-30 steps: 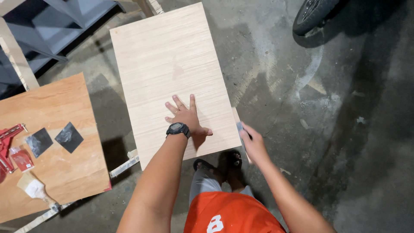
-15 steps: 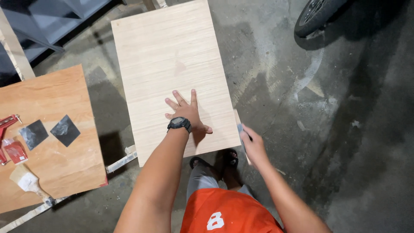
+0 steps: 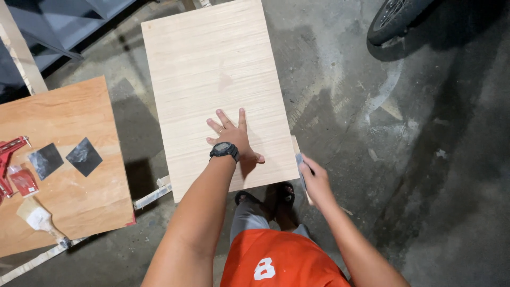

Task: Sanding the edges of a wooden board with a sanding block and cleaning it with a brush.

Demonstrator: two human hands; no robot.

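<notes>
My left hand (image 3: 234, 137) lies flat, fingers spread, on the pale wood panel (image 3: 212, 79) nr its near edge, right hand (image 3: 314, 179) gripping a sanding pad (image 3: 299, 159) w/ fingers closed at its near-right corner.

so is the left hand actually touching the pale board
Touching. The head view shows the left hand lying flat, palm down with fingers spread, on the pale board, with no gap under it.

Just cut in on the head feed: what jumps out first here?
A pale plywood panel fills the centre, with the left hand pressed flat on its near end. The right hand holds a small grey pad against the panel's near right edge. To the left, an orange-brown board carries two dark squares.
</notes>
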